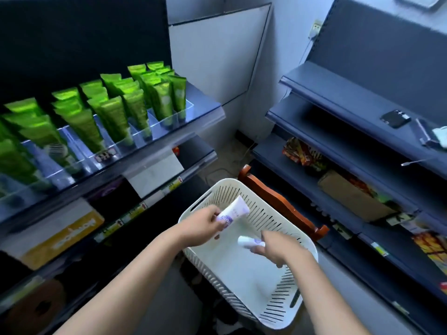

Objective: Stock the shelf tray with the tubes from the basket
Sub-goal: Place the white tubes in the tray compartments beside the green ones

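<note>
While both hands work over the white basket (278, 213), the left hand (202, 224) pinches a white tube (233, 211), its long axis slanting up and right. The right hand (278, 247) curls round a second tube (250, 242) pointing left. The clear shelf tray (154, 122) of green tubes (113, 117) sits up and left, nearer the left hand.

I see a black phone (395, 118) on the right-hand shelf (338, 93), snack packets (302, 153) below it, and a wooden chair (278, 201).
</note>
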